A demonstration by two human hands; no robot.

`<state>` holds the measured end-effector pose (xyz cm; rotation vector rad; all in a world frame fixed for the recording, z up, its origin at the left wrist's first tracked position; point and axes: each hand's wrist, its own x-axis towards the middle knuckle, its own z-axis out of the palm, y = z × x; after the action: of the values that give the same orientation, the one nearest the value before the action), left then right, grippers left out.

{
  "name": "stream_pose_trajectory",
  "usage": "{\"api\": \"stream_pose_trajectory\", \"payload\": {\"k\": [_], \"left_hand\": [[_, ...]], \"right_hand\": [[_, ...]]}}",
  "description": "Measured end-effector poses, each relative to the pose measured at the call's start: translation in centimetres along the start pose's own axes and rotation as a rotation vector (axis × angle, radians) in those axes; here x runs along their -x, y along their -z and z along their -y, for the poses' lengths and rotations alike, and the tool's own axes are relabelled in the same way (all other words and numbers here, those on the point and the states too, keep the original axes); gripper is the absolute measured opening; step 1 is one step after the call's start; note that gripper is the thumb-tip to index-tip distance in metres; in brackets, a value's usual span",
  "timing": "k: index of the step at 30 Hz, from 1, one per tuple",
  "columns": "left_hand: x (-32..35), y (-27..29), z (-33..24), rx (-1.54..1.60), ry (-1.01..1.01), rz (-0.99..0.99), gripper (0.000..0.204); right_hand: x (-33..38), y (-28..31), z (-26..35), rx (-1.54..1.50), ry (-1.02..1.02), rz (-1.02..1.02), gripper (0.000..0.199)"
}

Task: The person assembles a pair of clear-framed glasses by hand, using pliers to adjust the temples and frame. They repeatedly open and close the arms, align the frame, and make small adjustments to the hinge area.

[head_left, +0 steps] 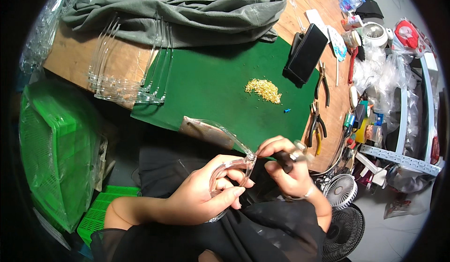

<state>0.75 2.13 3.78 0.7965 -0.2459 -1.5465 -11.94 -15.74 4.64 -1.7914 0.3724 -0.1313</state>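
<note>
My left hand (204, 189) is closed around a clear plastic eyeglass frame (219, 172), one temple stretching up toward the mat's front edge. My right hand (290, 173) grips a dark-handled tool (283, 161) whose pale metallic end is smeared by motion. Its thumb and forefinger come close to the frame's hinge corner; whether they pinch a small part there is hidden. Beyond the hands, a heap of tiny gold-coloured metal pieces (265, 90) lies on the green mat (211, 74). A row of clear eyeglass frames (129, 91) stands with temples up at the left.
A black phone (307, 53) leans on the mat's far right. Two pairs of pliers (317, 121) lie near the right edge, beside a small blue piece (287, 110). Grey cloth (187, 13) covers the back. Green crates (61, 154) stand at left, fans (341, 191) at right.
</note>
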Motion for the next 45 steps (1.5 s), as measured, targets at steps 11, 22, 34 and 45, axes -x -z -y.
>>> {"api": "stream_pose_trajectory", "payload": {"k": [11, 22, 34, 45], "left_hand": [[-0.3, -0.2, 0.2, 0.03, 0.062, -0.023, 0.03], [-0.2, -0.4, 1.0, -0.061, 0.034, -0.068, 0.031], [-1.0, -1.3, 1.0, -0.068, -0.006, -0.156, 0.029], [-0.9, -0.8, 0.3, -0.015, 0.013, -0.101, 0.036]], "right_hand": [[0.7, 1.7, 3.0, 0.048, -0.568, 0.572, 0.033], [-0.5, 1.2, 4.1, 0.225, -0.643, 0.559, 0.033], [-0.2, 2.0, 3.4, 0.239, -0.596, 0.534, 0.038], [-0.3, 2.4, 2.4, 0.017, -0.571, 0.561, 0.042]]}}
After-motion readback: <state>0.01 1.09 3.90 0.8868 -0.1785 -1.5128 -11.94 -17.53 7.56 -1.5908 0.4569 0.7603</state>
